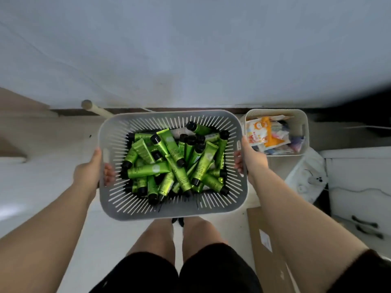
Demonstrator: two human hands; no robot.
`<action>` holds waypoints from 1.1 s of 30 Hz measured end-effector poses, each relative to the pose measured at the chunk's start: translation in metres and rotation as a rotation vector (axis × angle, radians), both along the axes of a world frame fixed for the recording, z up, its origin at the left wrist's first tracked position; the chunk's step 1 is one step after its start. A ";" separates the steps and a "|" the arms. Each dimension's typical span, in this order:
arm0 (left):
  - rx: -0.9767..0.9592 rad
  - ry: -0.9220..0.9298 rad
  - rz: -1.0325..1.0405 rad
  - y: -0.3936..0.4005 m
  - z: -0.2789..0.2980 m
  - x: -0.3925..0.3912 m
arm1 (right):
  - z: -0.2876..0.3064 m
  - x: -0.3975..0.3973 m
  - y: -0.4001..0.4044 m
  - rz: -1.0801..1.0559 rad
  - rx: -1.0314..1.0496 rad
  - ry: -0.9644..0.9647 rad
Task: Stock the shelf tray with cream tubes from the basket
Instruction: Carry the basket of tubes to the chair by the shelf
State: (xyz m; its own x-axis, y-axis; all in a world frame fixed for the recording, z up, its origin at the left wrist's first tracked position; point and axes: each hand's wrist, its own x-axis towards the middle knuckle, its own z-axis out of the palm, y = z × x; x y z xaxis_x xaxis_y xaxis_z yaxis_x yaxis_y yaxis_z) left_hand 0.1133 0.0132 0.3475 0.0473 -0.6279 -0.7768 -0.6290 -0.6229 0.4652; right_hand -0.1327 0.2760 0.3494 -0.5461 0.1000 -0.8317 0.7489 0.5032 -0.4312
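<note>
Wall: a plain pale grey-white wall (pixel 190 49) fills the upper half of the view, meeting the floor along a dark skirting strip.
Floor: a light, smooth floor (pixel 53 166) runs beneath everything; the person stands on it, bare legs and dark shorts showing at the bottom edge.
Cardboard: a flat brown cardboard sheet (pixel 268 246) with a small white label lies on the floor by the right leg.
Carried basket: a grey rectangular plastic basket with slotted walls (pixel 169 206) is held level in front of the body, above the floor and close to the wall.
Second basket: a smaller white slotted plastic basket (pixel 303 132) sits on the floor just right of the carried one, holding colourful snack packets, one orange and white.
Left hand: the left hand (pixel 90 170) grips the basket's left wall, thumb outside along the rim, fingers (pixel 109 172) curled through the handle slot to the inside.
Right hand: the right hand (pixel 250 157) grips the right wall in the same way, fingertips showing inside the slots.
Tubes: shiny green cream tubes with black caps (pixel 175 163) lie jumbled in a heap on the carried basket's bottom, pointing every way.
</note>
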 end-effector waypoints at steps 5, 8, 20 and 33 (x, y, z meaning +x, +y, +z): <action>-0.008 0.016 0.030 0.008 0.070 0.035 | 0.072 0.023 0.001 0.025 -0.049 0.038; -0.029 0.027 0.040 0.011 0.096 0.055 | 0.098 0.034 -0.005 0.072 -0.077 0.051; -0.016 0.031 0.230 -0.001 0.106 0.148 | 0.102 0.085 -0.064 0.259 -0.055 0.070; -0.104 0.039 0.634 0.036 0.131 0.239 | 0.113 0.127 -0.175 0.676 -0.112 0.075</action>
State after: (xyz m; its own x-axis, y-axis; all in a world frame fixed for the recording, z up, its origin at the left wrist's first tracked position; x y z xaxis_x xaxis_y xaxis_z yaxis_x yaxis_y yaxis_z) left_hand 0.3526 0.0487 0.4780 0.4073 -0.5591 -0.7221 -0.1348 -0.8188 0.5580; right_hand -0.0058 0.1006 0.4622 -0.5145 -0.3675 -0.7747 0.2524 0.7986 -0.5464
